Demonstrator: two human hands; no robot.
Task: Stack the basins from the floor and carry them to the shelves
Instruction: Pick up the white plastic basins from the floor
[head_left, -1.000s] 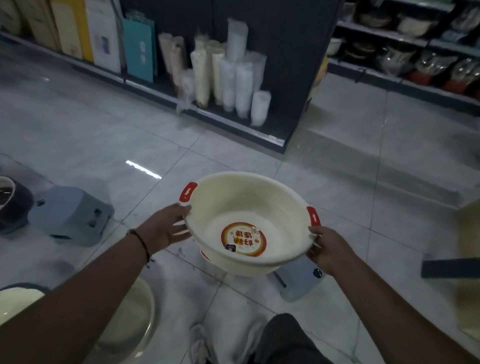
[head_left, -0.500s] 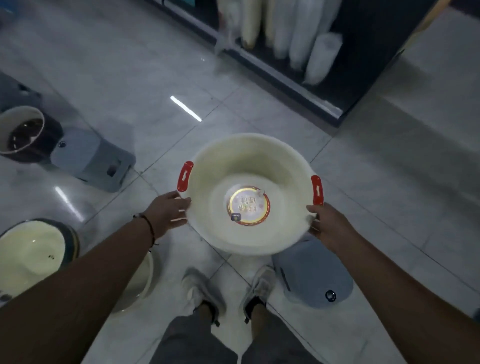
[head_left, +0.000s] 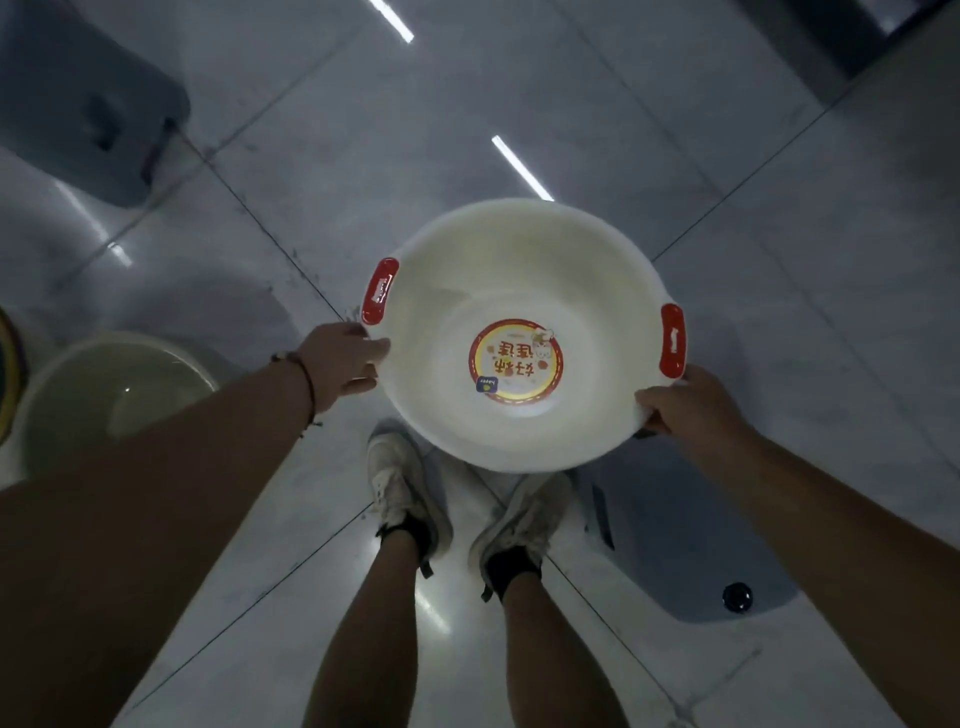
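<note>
I hold a cream basin (head_left: 524, 270) with two red handles and a round red sticker on its bottom, level in front of me above my feet. My left hand (head_left: 340, 361) grips its left rim just below the left red handle. My right hand (head_left: 685, 402) grips the right rim below the right red handle. A second pale basin (head_left: 111, 387) lies on the floor at the left, under my left forearm. The shelves are out of the frame.
A grey plastic stool (head_left: 88, 104) lies on the tiled floor at the upper left. Another grey stool (head_left: 691, 561) lies on the floor at the right, beside my right shoe. A rim of a further basin (head_left: 8, 374) shows at the left edge.
My view has tipped from the shelves down to the floor and my feet. The basin stays held in both hands, and the shelf has left the frame.
</note>
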